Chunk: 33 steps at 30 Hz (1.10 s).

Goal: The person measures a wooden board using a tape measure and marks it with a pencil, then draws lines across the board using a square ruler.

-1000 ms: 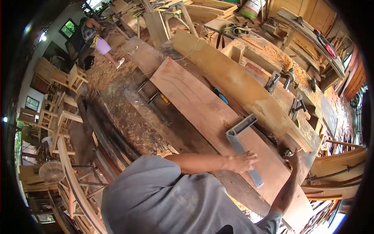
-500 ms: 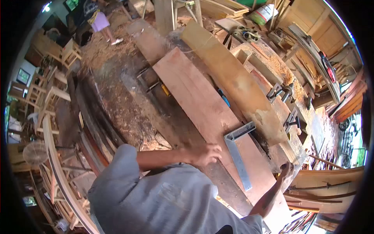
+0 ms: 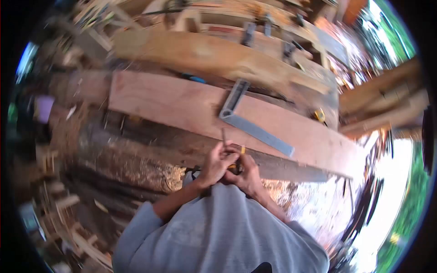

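Observation:
My left hand (image 3: 214,164) and my right hand (image 3: 247,175) are close together in front of my chest, at the near edge of the bench. The fingers of the left are closed around a thin dark stick (image 3: 223,136), perhaps a pencil, pointing up. My right hand is closed on a small yellow-and-black thing (image 3: 234,169); fingers and blur hide its kind. Just beyond the hands lies a long reddish wooden board (image 3: 173,98). On that board rests a metal try square (image 3: 259,132), its thick stock toward the far edge and its blade slanting right.
A second, yellowish board (image 3: 195,50) lies behind the first. A yellow tape measure (image 3: 320,115) sits near the right end of the bench. Clamps (image 3: 248,34) stand farther back. A blue-handled tool (image 3: 195,78) lies between the boards. Wood shavings (image 3: 170,177) cover the floor.
My view has turned to the right. The right hand came in from the bench's right end, and both hands have met before my chest. The square still lies on the board.

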Tool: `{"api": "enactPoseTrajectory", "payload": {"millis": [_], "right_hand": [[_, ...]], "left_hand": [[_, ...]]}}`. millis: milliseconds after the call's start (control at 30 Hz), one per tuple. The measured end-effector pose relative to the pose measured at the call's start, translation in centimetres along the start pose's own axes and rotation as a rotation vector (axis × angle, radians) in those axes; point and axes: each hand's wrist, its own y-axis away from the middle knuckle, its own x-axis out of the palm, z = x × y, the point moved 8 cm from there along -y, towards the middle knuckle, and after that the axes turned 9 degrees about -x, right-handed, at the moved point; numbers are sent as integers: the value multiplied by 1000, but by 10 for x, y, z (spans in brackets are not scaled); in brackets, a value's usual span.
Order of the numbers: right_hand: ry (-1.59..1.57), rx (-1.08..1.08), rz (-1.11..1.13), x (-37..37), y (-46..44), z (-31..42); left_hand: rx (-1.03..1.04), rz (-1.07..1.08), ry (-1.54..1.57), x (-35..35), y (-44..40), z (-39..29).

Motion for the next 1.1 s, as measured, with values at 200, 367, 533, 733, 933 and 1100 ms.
{"api": "enactPoseTrajectory", "payload": {"millis": [200,367,533,733,933,1100], "right_hand": [[24,71,-46,50,-2,-13],[-358,214,-240,94,-42,18],[-842,202,-413,161,-65,28],[-869,217,-363,202,-63,8],[-225,120,-536,191,-51,24],[-59,151,-470,187,-58,29]], "left_hand": [[-146,-3,-94,-76,5,9],[-307,115,424,-131,21,0],[-75,262,511,-184,25,-30],[-76,201,404,-248,9,-48],[-173,130,-49,-251,2,-37],[-188,14,110,-253,2,-29]]}}
